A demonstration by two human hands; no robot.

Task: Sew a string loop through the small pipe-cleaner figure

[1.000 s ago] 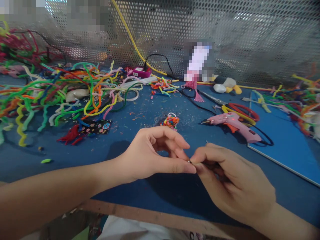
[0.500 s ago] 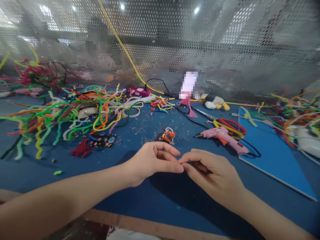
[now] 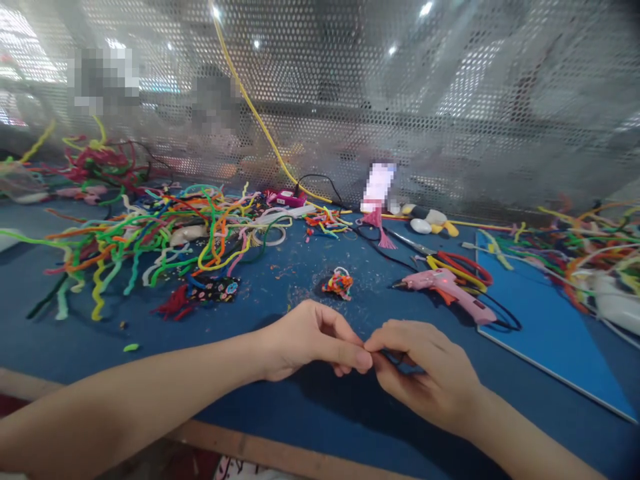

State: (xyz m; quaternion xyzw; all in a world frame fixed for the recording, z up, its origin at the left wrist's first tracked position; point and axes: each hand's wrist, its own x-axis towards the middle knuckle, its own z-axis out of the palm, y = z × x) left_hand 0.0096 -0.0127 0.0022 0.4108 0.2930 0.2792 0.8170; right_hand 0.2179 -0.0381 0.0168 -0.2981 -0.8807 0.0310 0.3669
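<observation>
This place is looking like a craft workshop. Fuzzy coloured stems (image 3: 215, 230) are lying toward the left edge of the blue table (image 3: 280, 317), a glue gun (image 3: 453, 289) and scissors (image 3: 423, 249) are resting toward the right edge, and perforated metal (image 3: 320, 100) is standing along the back edge.

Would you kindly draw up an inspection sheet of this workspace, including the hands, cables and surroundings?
Surface: blue tabletop, dotted with tiny scraps; lighter blue board at right.
Job's things: anything between left hand and right hand is too small or hidden to identify; small multicoloured bundle lies beyond them.
Clutter: heaps of fuzzy strands, left and right; pink glue gun, red light showing.
Hands: both pinching, fingertips meeting.
Cables: yellow cable crosses the panel; black cord at the glue gun's handle.
Surroundings: perforated panel behind the tabletop.
</observation>
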